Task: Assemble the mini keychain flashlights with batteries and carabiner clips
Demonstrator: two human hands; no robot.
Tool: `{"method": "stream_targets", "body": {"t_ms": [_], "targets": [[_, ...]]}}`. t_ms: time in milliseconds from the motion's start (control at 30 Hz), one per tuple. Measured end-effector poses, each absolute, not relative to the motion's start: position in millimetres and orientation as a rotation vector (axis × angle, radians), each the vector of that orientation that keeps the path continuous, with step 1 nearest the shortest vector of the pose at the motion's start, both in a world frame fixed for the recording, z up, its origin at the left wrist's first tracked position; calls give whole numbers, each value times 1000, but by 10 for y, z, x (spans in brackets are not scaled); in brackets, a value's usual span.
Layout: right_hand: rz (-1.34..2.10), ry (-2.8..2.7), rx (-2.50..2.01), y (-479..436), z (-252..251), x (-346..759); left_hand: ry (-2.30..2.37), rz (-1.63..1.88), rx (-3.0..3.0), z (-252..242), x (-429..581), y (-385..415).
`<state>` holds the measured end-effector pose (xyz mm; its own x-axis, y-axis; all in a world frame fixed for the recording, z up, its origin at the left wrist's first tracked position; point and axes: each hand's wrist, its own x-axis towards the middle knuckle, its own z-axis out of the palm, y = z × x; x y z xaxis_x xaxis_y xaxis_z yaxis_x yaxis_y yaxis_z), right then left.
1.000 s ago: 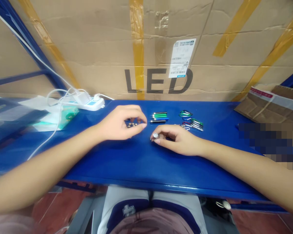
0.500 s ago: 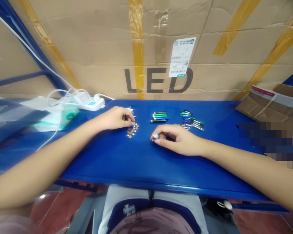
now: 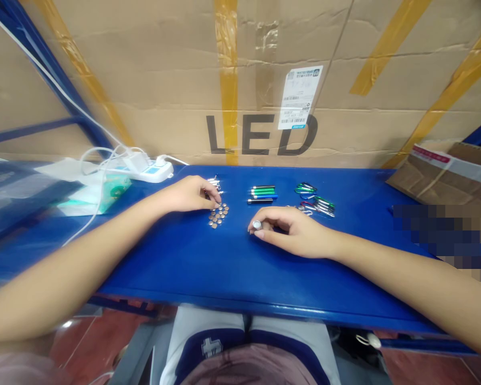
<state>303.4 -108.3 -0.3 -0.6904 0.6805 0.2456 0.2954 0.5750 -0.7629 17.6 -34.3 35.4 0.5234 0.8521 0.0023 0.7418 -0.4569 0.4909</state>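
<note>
Left hand (image 3: 190, 193): rests on the blue counter (image 3: 208, 267), fingers curled together, fingertips (image 3: 215, 202) at the far edge of a cluster of small round button cells (image 3: 218, 215). Whether a cell is pinched between them cannot be told.

Button cells: laid flat on the counter in a tight group, just left of centre, between the two hands.

Right hand (image 3: 294, 230): rests on the counter, fingers closed around a small cylindrical piece with a silver end (image 3: 257, 225); the silver end points left and shows beyond the thumb and forefinger. The rest of the piece is hidden by the hand.

Small metal parts (image 3: 214, 183): just behind the left hand, too small to identify.

Mini flashlights (image 3: 262, 193): green, blue and black barrels, lying side by side behind the right hand.

Carabiner clips (image 3: 315, 202): a loose pile, green, red and silver, right of the flashlights.

Power strip (image 3: 152, 170): white, with white cables, at the counter's far left.

Cardboard box (image 3: 260, 80): large, marked "LED", standing behind the counter, with a white shipping label (image 3: 299, 96).
</note>
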Motion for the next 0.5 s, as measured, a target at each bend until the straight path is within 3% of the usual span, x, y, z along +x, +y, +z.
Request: {"method": "stream_targets", "body": {"t_ms": [500], "targets": [[957,-2286,-766,-1088,-3,3038,1274,363,2351,352,181,-350]]}}
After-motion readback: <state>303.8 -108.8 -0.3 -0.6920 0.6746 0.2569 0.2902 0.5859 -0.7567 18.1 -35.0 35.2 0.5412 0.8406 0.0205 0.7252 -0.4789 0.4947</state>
